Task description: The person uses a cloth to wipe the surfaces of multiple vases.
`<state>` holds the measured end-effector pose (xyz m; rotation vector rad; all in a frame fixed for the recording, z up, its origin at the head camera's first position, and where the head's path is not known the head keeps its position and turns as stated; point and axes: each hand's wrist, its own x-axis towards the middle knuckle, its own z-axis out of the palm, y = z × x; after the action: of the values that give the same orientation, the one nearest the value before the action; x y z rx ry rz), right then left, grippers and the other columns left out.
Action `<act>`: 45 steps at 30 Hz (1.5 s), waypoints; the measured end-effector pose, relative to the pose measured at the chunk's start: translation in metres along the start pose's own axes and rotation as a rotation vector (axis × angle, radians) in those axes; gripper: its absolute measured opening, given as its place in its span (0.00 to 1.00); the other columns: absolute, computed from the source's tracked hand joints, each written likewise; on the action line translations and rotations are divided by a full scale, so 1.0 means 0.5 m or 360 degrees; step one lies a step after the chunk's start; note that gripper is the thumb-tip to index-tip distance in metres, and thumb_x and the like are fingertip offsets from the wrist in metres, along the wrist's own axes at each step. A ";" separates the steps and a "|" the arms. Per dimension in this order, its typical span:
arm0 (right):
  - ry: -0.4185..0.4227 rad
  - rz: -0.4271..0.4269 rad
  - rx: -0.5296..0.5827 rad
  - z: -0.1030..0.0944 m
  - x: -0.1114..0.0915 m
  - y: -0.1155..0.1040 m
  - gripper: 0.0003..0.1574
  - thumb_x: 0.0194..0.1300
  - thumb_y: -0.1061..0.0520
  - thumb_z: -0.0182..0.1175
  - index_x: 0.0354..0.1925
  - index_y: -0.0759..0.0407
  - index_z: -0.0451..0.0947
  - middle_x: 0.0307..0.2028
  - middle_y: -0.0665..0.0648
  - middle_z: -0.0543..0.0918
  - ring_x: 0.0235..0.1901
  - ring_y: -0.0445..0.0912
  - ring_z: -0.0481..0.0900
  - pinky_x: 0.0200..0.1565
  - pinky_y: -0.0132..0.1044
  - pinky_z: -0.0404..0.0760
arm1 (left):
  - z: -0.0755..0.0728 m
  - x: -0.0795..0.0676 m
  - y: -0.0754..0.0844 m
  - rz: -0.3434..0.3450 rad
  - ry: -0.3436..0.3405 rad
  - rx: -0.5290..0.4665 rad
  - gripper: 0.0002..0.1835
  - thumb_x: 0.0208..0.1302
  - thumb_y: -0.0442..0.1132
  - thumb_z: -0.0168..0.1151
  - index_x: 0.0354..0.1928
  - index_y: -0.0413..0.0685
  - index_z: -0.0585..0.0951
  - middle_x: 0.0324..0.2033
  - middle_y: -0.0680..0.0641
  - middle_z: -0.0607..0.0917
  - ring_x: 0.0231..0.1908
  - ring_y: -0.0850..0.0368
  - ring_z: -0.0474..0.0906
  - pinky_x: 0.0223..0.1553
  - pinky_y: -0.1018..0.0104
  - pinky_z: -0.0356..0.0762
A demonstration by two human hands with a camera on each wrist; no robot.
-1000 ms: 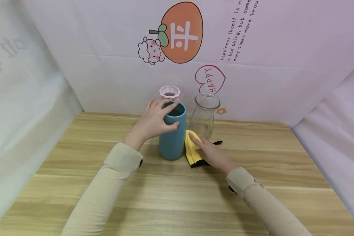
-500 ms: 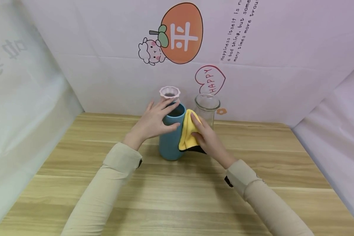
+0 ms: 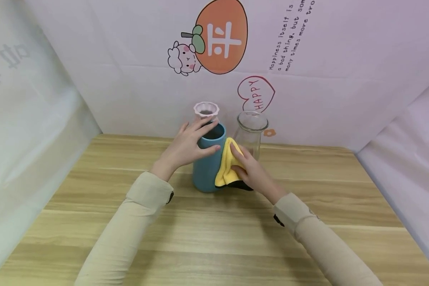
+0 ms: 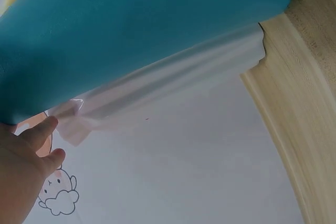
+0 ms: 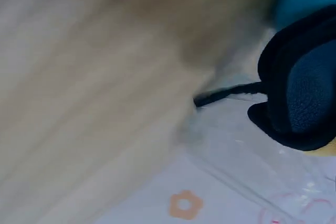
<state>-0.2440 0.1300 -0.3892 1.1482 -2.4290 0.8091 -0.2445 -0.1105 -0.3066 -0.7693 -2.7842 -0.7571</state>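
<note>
A tall blue vase (image 3: 206, 171) stands upright on the table. My left hand (image 3: 184, 149) spans its top, with the thumb at the near side and fingers across the rim. In the left wrist view the vase (image 4: 157, 30) fills the upper part, and two fingers reach past its mouth. A yellow cloth with black edging (image 3: 227, 167) is pinched in my right hand (image 3: 252, 169) and lies against the vase's right side. The right wrist view shows the cloth's dark underside (image 5: 312, 90) and its black hanging loop (image 5: 226, 94).
A pale pink vase with a scalloped rim (image 3: 206, 108) stands right behind the blue one. Just behind my right hand is a clear glass vase (image 3: 248, 135). The wood-grain table (image 3: 214, 238) meets a printed white cloth backdrop (image 3: 325, 107) at the back.
My right hand has lifted the cloth from near the tabletop up along the vase's right side, then slid it slightly down. The left hand stays at the vase's top.
</note>
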 end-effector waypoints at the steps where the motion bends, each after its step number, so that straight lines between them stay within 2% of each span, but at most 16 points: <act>1: -0.0063 0.0037 -0.0024 0.002 -0.009 0.005 0.49 0.64 0.66 0.58 0.75 0.45 0.47 0.65 0.72 0.63 0.58 0.64 0.74 0.55 0.54 0.77 | -0.001 0.001 0.000 0.0000 -0.0002 -0.0010 0.38 0.62 0.59 0.58 0.73 0.60 0.59 0.74 0.52 0.57 0.75 0.48 0.50 0.74 0.41 0.38; 3: -0.0216 0.0115 -0.0047 0.005 -0.028 0.015 0.46 0.66 0.65 0.56 0.75 0.47 0.48 0.67 0.72 0.61 0.58 0.64 0.73 0.55 0.54 0.77 | -0.002 0.002 0.000 -0.0002 -0.0004 -0.0014 0.39 0.62 0.58 0.58 0.73 0.59 0.59 0.74 0.51 0.57 0.74 0.48 0.50 0.73 0.41 0.38; 6: -0.0424 0.0244 -0.0071 0.011 -0.053 0.028 0.45 0.69 0.65 0.53 0.75 0.41 0.47 0.70 0.71 0.58 0.62 0.66 0.69 0.58 0.57 0.75 | -0.002 0.003 0.000 -0.0001 0.0009 -0.0001 0.39 0.61 0.57 0.59 0.73 0.57 0.60 0.73 0.51 0.58 0.75 0.48 0.49 0.73 0.39 0.38; 10: -0.0499 0.0281 -0.0136 0.019 -0.066 0.036 0.44 0.68 0.64 0.53 0.75 0.42 0.49 0.69 0.71 0.59 0.62 0.66 0.69 0.57 0.57 0.75 | -0.001 0.003 0.002 0.0007 0.0047 0.0047 0.39 0.61 0.57 0.59 0.72 0.56 0.61 0.73 0.49 0.59 0.74 0.46 0.48 0.73 0.40 0.39; 13: -0.0458 0.0224 -0.0190 0.025 -0.067 0.037 0.44 0.67 0.60 0.57 0.75 0.48 0.49 0.67 0.70 0.61 0.57 0.62 0.75 0.53 0.52 0.79 | 0.000 0.002 0.002 0.0001 0.0077 0.0075 0.39 0.60 0.57 0.60 0.72 0.56 0.61 0.71 0.47 0.60 0.72 0.43 0.52 0.73 0.41 0.41; 18: -0.0341 0.0114 -0.0273 0.033 -0.070 0.033 0.46 0.66 0.59 0.59 0.75 0.49 0.47 0.69 0.66 0.58 0.50 0.58 0.80 0.46 0.45 0.83 | -0.001 -0.001 0.002 0.0004 0.0091 0.0094 0.39 0.59 0.56 0.61 0.71 0.56 0.63 0.69 0.45 0.64 0.68 0.42 0.58 0.72 0.43 0.46; 20: -0.0258 0.0072 -0.0320 0.034 -0.067 0.029 0.49 0.65 0.61 0.59 0.75 0.47 0.46 0.71 0.65 0.56 0.46 0.56 0.82 0.43 0.42 0.83 | -0.001 -0.001 0.001 0.0011 0.0083 0.0090 0.39 0.59 0.56 0.61 0.71 0.56 0.63 0.69 0.46 0.64 0.68 0.41 0.59 0.72 0.43 0.46; 24: -0.0031 -0.0036 -0.0342 0.027 -0.043 0.011 0.49 0.62 0.63 0.62 0.75 0.50 0.50 0.71 0.64 0.57 0.41 0.55 0.82 0.40 0.41 0.84 | 0.000 -0.003 -0.001 0.0008 0.0073 0.0048 0.38 0.59 0.54 0.61 0.71 0.58 0.63 0.71 0.48 0.63 0.69 0.42 0.60 0.72 0.40 0.43; 28: 0.0216 -0.0162 -0.0340 0.013 -0.013 -0.008 0.47 0.57 0.67 0.65 0.72 0.57 0.57 0.68 0.68 0.62 0.46 0.59 0.81 0.42 0.44 0.84 | 0.001 -0.003 -0.004 0.0012 0.0070 0.0014 0.37 0.59 0.53 0.61 0.71 0.59 0.63 0.71 0.49 0.63 0.71 0.44 0.58 0.73 0.39 0.41; 31: 0.0310 -0.0211 -0.0335 0.003 0.005 -0.019 0.48 0.57 0.67 0.65 0.72 0.56 0.57 0.66 0.70 0.63 0.51 0.62 0.79 0.45 0.46 0.83 | 0.001 -0.003 -0.006 0.0022 0.0066 0.0005 0.37 0.58 0.53 0.60 0.71 0.58 0.63 0.71 0.49 0.63 0.72 0.47 0.57 0.72 0.38 0.42; 37: 0.0237 -0.0200 -0.0329 -0.002 0.017 -0.023 0.50 0.60 0.65 0.63 0.74 0.47 0.52 0.67 0.68 0.64 0.55 0.61 0.77 0.50 0.46 0.82 | -0.001 -0.005 -0.007 0.0035 0.0064 -0.0035 0.37 0.59 0.51 0.60 0.71 0.57 0.64 0.71 0.49 0.63 0.72 0.49 0.56 0.72 0.38 0.42; 41: 0.0167 -0.0176 -0.0326 0.005 0.003 -0.015 0.45 0.60 0.65 0.62 0.72 0.51 0.57 0.67 0.67 0.65 0.54 0.61 0.79 0.49 0.46 0.82 | -0.003 -0.005 -0.010 0.0063 0.0073 -0.0041 0.37 0.59 0.51 0.60 0.71 0.57 0.63 0.72 0.48 0.62 0.71 0.46 0.57 0.72 0.39 0.43; 45: -0.0004 -0.0066 -0.0313 0.019 -0.024 -0.004 0.42 0.62 0.64 0.61 0.72 0.53 0.58 0.69 0.64 0.63 0.54 0.60 0.79 0.49 0.45 0.82 | -0.003 -0.006 -0.013 0.0082 0.0073 -0.0046 0.38 0.58 0.52 0.61 0.71 0.56 0.63 0.72 0.48 0.62 0.70 0.43 0.57 0.72 0.40 0.43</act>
<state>-0.2354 0.1303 -0.4019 1.1205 -2.4152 0.5423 -0.2455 -0.1175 -0.3087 -0.8149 -2.7075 -0.7975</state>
